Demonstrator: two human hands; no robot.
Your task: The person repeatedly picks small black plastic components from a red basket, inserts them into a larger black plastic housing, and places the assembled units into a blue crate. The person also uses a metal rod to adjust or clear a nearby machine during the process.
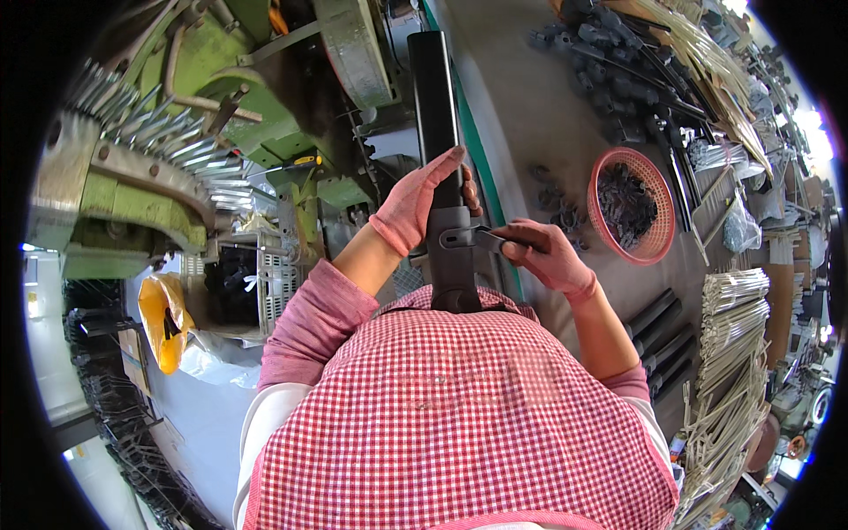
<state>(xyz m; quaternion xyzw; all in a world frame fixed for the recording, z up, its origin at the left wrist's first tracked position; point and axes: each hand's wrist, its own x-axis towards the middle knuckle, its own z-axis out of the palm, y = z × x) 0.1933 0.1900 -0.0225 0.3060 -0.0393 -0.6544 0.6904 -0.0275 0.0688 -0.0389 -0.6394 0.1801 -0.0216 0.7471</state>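
Long black tube (432,97), upper centre, already wears grey collar (452,221). Pink-gloved left hand (413,205) grasps it; pink-gloved right hand (551,260) pinches flat dark tab (490,240), fastening unclear.

I see white glare well right of the pink mesh basket (664,201), soft light around it, lines bowed far leftward.

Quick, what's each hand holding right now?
Left hand: closed around the black tube.
Right hand: closed, pinching a small dark piece beside the tube's collar.
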